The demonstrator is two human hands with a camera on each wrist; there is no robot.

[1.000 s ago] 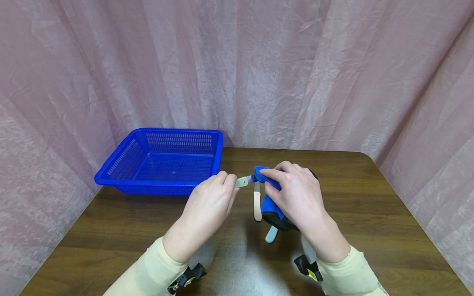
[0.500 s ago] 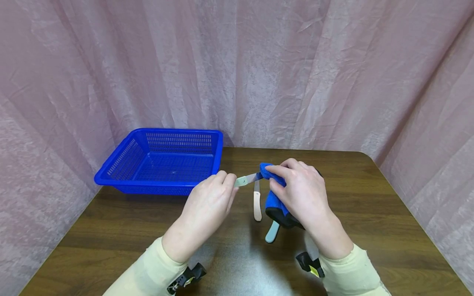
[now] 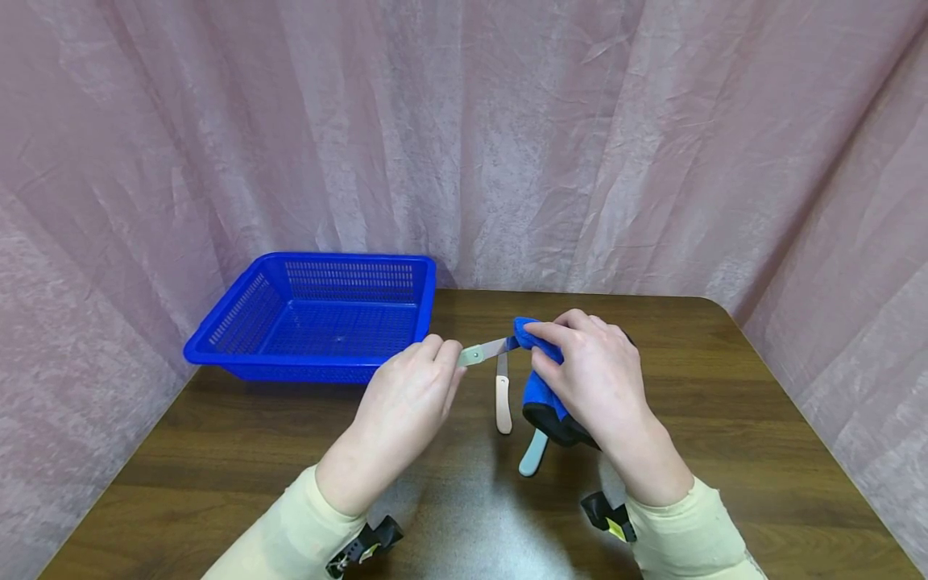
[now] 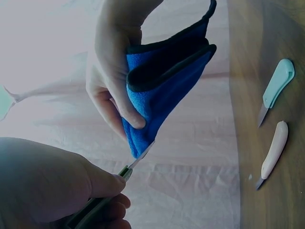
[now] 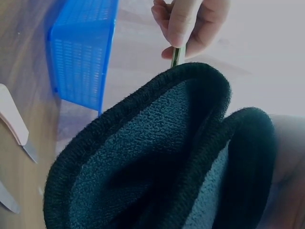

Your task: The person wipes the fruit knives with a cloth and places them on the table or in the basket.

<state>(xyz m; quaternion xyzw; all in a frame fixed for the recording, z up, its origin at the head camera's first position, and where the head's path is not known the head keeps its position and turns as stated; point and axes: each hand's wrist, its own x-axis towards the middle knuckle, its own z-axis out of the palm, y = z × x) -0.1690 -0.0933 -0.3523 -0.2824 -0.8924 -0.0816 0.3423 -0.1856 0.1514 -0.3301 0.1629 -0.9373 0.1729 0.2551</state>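
Observation:
My left hand (image 3: 406,395) grips the pale green handle of a folding knife (image 3: 473,355), its blade pointing right. A blue cloth with black edging (image 3: 540,395) is folded over the blade near its tip. My right hand (image 3: 598,379) pinches that cloth between thumb and fingers. In the left wrist view the blade (image 4: 142,155) lies against the cloth's lower end, below the right thumb. The cloth's folded layers (image 5: 143,138) fill much of the right wrist view and hide most of the knife.
On the brown table (image 3: 725,419) lie a cream-handled knife (image 3: 503,405) and a light blue-handled knife (image 3: 532,455), the latter partly under the cloth in the head view. A blue plastic basket (image 3: 290,370) stands at the back left. A pink curtain (image 3: 507,145) hangs behind.
My right hand and the cloth have slid a little to the right along the blade, baring more of it. The left hand has stayed almost still on the knife handle.

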